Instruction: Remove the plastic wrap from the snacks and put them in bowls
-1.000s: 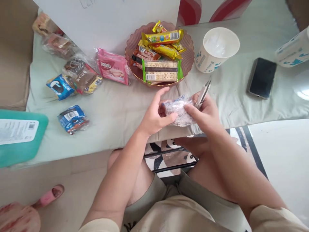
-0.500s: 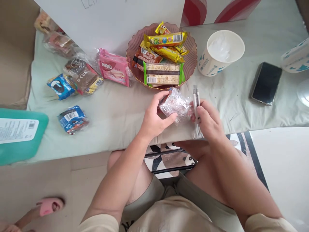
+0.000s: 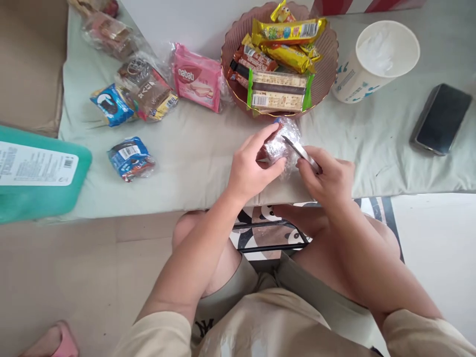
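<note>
My left hand [image 3: 256, 161] grips a snack bundle in clear plastic wrap [image 3: 277, 145], just in front of the bowl. Crinkled film covers most of it, so I cannot read its label; a little reddish brown and blue shows. In my right hand [image 3: 327, 173] is a slim utility knife [image 3: 307, 156], tilted with its tip at the wrap. Whether the tip has pierced the film cannot be seen. Behind both hands stands a pink ribbed bowl [image 3: 232, 54] with yellow, brown and green-ended wrapped snacks [image 3: 280, 92].
Left of the bowl lie a pink nabati wafer pack [image 3: 197, 82], a brown snack pack [image 3: 145, 89] and blue packs [image 3: 130, 156]. To the right are a paper cup [image 3: 357, 74] holding crumpled plastic and a phone [image 3: 441, 119]. A green jug [image 3: 80, 173] sits at far left.
The knife has swung from upright to slanting, its tip now against the wrap. My left hand still holds the bundle. The whole view has shifted, and a pink-slippered foot at lower left has moved.
</note>
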{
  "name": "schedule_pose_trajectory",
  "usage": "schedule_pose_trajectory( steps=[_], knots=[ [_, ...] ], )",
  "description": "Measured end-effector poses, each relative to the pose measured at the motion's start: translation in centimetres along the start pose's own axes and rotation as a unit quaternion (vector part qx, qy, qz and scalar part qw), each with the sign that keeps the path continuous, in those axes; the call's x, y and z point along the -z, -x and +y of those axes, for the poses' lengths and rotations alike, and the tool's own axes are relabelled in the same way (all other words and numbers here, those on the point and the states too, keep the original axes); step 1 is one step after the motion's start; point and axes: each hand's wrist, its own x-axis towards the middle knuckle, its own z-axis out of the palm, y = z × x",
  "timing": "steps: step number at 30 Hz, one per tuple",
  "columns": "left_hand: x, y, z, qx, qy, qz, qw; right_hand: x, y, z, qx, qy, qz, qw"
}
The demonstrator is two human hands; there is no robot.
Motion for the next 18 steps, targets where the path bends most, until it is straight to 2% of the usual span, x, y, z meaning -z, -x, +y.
schedule_pose_trajectory(
  steps=[3,7,10,12,14,16,18],
  knots=[
    [0.8,-0.1,-0.8,0.017,0.047,0.033,0.998,0.2,0.3,-0.2,0.0,0.014,-0.028,1.0],
    [2.3,-0.1,-1.1,0.061,0.065,0.081,0.993,1.1,0.5,1.1,-0.007,0.007,-0.056,0.998],
    [3.0,0.7,-0.2,0.088,0.022,0.067,0.994,1.5,0.1,2.8,-0.036,0.029,-0.031,0.998],
    [3.2,1.3,0.4,0.1,-0.062,0.045,0.992,1.6,-0.2,3.9,-0.061,0.058,-0.016,0.996],
    [3.4,1.8,0.8,0.071,-0.156,0.05,0.984,1.4,-0.5,4.9,-0.087,0.082,-0.029,0.992],
    [3.7,2.1,0.9,-0.009,-0.205,0.051,0.977,1.3,-0.6,5.6,-0.118,0.106,-0.043,0.986],
    [3.9,2.2,0.8,-0.084,-0.216,0.004,0.973,1.2,-0.5,5.6,-0.152,0.137,-0.021,0.979]
  ],
)
